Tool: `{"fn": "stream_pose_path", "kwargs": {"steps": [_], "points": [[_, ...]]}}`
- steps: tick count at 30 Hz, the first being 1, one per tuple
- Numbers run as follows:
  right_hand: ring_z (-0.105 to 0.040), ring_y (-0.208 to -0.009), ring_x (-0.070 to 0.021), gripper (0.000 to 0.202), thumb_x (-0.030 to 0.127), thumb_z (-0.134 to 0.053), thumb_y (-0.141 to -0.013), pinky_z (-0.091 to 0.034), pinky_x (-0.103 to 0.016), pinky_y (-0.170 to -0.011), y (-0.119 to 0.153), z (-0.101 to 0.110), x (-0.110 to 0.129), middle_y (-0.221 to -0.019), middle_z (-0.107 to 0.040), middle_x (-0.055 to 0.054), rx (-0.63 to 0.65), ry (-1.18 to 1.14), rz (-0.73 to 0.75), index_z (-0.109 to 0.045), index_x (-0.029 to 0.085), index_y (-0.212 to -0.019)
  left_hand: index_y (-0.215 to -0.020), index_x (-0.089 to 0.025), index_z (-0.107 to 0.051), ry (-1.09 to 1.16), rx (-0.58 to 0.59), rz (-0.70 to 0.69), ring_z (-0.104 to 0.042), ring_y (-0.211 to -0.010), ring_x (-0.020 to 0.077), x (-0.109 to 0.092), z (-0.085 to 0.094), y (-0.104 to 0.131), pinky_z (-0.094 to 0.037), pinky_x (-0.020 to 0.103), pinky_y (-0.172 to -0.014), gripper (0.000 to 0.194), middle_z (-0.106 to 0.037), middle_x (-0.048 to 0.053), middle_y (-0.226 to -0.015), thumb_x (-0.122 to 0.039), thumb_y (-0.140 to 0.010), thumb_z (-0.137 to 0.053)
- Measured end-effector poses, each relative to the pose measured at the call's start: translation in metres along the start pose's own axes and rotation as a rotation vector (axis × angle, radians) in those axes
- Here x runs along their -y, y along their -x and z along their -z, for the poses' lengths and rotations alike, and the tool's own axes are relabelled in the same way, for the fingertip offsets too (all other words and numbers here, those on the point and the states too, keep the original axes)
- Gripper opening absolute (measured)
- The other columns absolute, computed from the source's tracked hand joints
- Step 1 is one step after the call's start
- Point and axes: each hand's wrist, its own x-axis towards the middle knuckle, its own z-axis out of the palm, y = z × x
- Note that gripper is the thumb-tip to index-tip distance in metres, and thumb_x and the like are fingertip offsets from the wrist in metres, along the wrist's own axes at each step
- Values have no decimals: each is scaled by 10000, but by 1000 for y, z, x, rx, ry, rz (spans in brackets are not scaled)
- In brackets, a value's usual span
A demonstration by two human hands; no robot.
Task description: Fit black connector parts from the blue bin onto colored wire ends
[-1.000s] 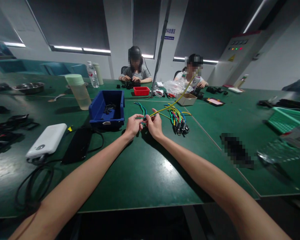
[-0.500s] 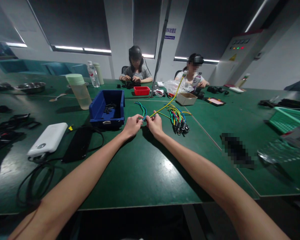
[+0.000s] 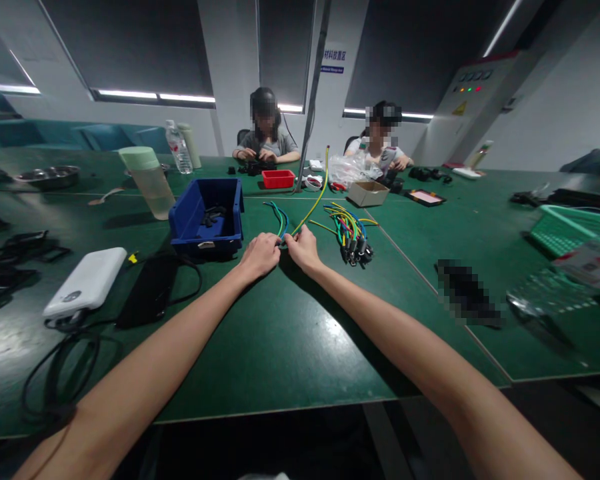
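Note:
My left hand (image 3: 263,255) is closed at the lower ends of the green and blue wires (image 3: 282,217), which curve up and away from it. Close beside it, my right hand (image 3: 303,249) pinches a yellow wire (image 3: 315,203) that rises toward the far side. The fingertips of both hands nearly meet over the green table, and what lies between them is too small to make out. Right of my right hand lies a bundle of coloured wires (image 3: 347,227) with black ends. A blue bin (image 3: 207,243) with small black parts stands left of my left hand.
A white power bank (image 3: 85,281), a black phone (image 3: 149,290) and cables lie at left, near a bottle (image 3: 150,183). Farther back are a red tray (image 3: 278,179), a small box (image 3: 368,193) and two people. A green basket (image 3: 575,233) stands at right.
The yellow wire stands more upright, its far end swung left. My left hand's fingers are curled in more. The whole view has shifted slightly.

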Motion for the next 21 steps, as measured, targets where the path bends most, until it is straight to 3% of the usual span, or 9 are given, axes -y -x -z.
{"fn": "stream_pose_path", "kwargs": {"steps": [5, 12, 21], "points": [[-567, -572, -158, 180, 314, -537, -791, -405, -264, -577, 2, 5, 6, -585, -574, 28, 99, 34, 12, -492, 181, -903, -999, -146, -630, -24, -7, -28, -570, -972, 209, 0, 1, 0, -456, 318, -910, 254, -647, 90, -1035, -160, -858, -418], [-595, -577, -158, 571, 271, -528, -800, -419, -249, -557, 8, 8, 11, -596, -603, 31, 118, 6, 37, -357, 94, -1315, -969, -153, -623, -21, -8, -31, -557, -963, 204, 0, 0, 1, -451, 308, -900, 225, -638, 82, -988, -144, -852, -431], [-570, -589, -171, 519, 281, -522, -797, -440, -280, -606, 15, 16, 13, -636, -603, 12, 101, 52, 37, -421, 152, -1289, -930, -164, -631, -8, -28, -49, -550, -954, 203, 3, -1, 2, -452, 312, -888, 221, -637, 72, -996, -111, -836, -438]]}}
